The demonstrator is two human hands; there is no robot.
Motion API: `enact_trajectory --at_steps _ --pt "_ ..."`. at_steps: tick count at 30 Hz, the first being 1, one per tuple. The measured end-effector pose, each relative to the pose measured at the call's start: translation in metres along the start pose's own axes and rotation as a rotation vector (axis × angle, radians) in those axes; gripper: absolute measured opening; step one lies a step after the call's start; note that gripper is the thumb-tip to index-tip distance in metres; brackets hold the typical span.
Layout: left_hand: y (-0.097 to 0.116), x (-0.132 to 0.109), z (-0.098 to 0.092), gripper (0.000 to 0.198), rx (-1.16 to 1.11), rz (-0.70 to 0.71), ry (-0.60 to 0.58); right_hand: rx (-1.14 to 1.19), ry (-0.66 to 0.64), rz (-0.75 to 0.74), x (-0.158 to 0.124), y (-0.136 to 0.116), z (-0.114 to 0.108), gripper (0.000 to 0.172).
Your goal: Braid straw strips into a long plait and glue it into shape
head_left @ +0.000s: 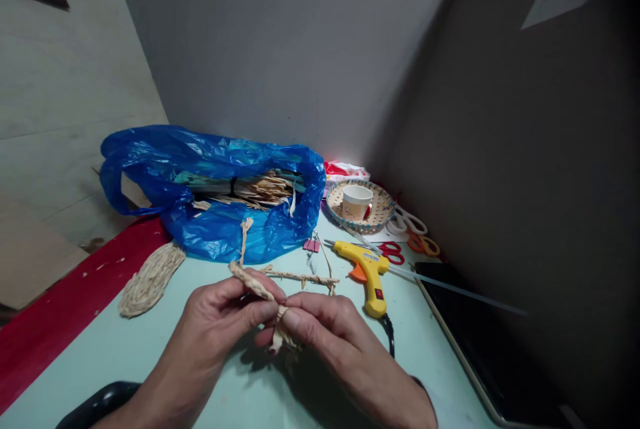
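Both hands meet above the near middle of the table, pinching one braided straw cord [253, 282]. My left hand [225, 312] is closed on the cord, which runs up past its fingers to a frayed tip. My right hand [325, 322] grips the folded, loose-stranded end just below the left thumb. What lies under the fingertips is hidden. Beyond the hands, a thin braided piece [300, 277] rests on the table. To the right of it lies a yellow glue gun [370, 276] with a clear glue stick [455, 287] sticking out of its back.
A blue plastic bag [215, 229] with dried straw bundles [265, 189] stands at the back. A coiled cord hank [153, 280] lies left. At back right are a woven basket [383, 206] with a paper cup [357, 202], red-handled scissors [393, 252] and a black tablet-like slab [480, 336].
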State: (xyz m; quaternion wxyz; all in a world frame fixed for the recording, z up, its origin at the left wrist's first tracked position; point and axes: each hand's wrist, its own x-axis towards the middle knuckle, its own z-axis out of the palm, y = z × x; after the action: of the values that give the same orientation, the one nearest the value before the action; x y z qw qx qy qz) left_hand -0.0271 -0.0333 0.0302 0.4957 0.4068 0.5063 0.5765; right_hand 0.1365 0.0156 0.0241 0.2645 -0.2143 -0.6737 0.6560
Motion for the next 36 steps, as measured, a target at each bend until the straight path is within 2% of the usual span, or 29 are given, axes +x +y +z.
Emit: enact_trajectory --at_steps 3,7,10,16,18,20,22,24,25,26,27,28,30,31,36 --pt "0.002 0.001 0.002 0.012 -0.082 -0.067 0.078 0.151 -0.014 0.081 0.003 0.004 -0.002 0.023" --pt "0.002 0.000 0.003 0.014 -0.072 -0.026 0.144 0.024 0.120 0.090 0.003 0.005 -0.002 0.025" --pt "0.000 -0.004 0.003 0.016 -0.070 -0.033 0.129 -0.131 0.183 0.066 0.001 0.001 0.001 0.028" --pt "-0.006 -0.003 0.001 0.019 -0.037 -0.075 0.099 -0.339 0.138 0.029 -0.001 -0.004 0.003 0.024" --pt "-0.008 -0.003 -0.001 0.020 0.021 -0.098 0.078 -0.369 0.161 -0.012 0.000 -0.006 -0.001 0.026" --pt "-0.008 -0.005 -0.004 0.024 0.174 -0.098 0.058 -0.416 0.199 -0.039 0.001 -0.009 -0.007 0.026" --pt "-0.005 -0.010 -0.007 0.025 0.414 0.086 0.159 -0.503 0.224 -0.042 0.003 -0.012 -0.012 0.024" --pt "0.002 -0.014 -0.008 0.008 0.629 0.478 0.322 -0.594 0.192 -0.030 0.003 -0.015 -0.015 0.024" --pt "0.006 -0.015 -0.009 0.012 0.700 0.669 0.352 -0.622 0.150 -0.029 0.002 -0.016 -0.016 0.024" --pt "0.009 -0.015 -0.009 0.020 0.759 0.802 0.325 -0.635 0.101 -0.035 0.001 -0.017 -0.016 0.024" --pt "0.012 -0.014 -0.010 0.025 0.815 0.845 0.241 -0.635 0.052 -0.043 0.000 -0.018 -0.015 0.024" --pt "0.014 -0.013 -0.010 0.027 0.864 0.821 0.134 -0.632 0.014 -0.051 -0.002 -0.018 -0.014 0.023" --pt "0.014 -0.009 -0.012 0.027 0.939 0.684 -0.041 -0.638 -0.009 -0.059 -0.005 -0.018 -0.011 0.021" --pt "0.013 -0.008 -0.013 0.026 0.959 0.634 -0.087 -0.646 0.002 -0.054 -0.006 -0.017 -0.010 0.020" --pt "0.008 -0.008 -0.014 0.013 1.003 0.647 -0.038 -0.584 0.115 0.032 -0.009 -0.018 -0.006 0.017"
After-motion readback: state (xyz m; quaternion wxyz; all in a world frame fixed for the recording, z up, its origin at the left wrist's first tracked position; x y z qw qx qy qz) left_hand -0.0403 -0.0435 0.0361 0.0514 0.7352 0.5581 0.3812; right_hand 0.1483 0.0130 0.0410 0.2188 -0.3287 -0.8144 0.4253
